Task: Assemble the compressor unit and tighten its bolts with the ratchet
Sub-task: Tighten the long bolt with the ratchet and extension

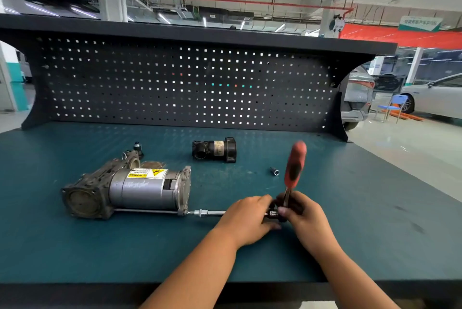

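The grey compressor unit (130, 189) lies on its side at the left of the green bench top, a yellow warning label on its motor. A long bolt runs along its near side, and a chrome extension bar (207, 213) meets the bolt end. My left hand (246, 218) grips the extension near the ratchet head. My right hand (303, 213) holds the ratchet (295, 166) by its head, the red and black handle standing up and blurred.
A black cylindrical part (215, 149) lies behind the compressor towards the pegboard. A loose chrome socket (275, 171) sits right of centre. A small black fitting (137, 147) stands at the back left. The dark pegboard wall (175, 83) closes the bench's far side.
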A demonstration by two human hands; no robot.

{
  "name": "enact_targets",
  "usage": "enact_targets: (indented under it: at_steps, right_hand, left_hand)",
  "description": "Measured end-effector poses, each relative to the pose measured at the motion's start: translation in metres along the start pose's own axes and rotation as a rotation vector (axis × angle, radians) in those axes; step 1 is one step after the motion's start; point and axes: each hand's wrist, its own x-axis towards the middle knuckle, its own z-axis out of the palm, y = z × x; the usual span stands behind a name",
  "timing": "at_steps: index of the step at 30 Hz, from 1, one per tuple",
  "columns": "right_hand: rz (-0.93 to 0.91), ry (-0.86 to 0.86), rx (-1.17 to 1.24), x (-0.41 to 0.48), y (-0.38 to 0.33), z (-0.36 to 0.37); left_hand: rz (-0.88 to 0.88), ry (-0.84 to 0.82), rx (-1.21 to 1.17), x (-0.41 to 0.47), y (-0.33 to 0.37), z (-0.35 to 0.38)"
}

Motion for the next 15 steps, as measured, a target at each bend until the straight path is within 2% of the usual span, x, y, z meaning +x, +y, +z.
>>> enact_targets:
  at_steps: [5,7,11,15]
  right_hand:
    - [0.119,0.030,-0.211,0.008,0.005,0.001]
    - [0.135,0.016,-0.195,0.008,0.005,-0.001]
    - [0.018,-0.061,0.019,0.001,0.000,-0.002]
    - [-0.131,-0.128,-0.112,-0.004,-0.002,0.003]
  left_hand:
    - [0.031,-0.021,0.021,-0.001,0.005,0.000]
    - [0.033,-0.016,0.024,-0.001,0.006,0.001]
    - [-0.004,-0.027,0.069,0.000,0.002,0.002]
    - [-0.011,0.030,0.086,0.000,-0.007,-0.001]
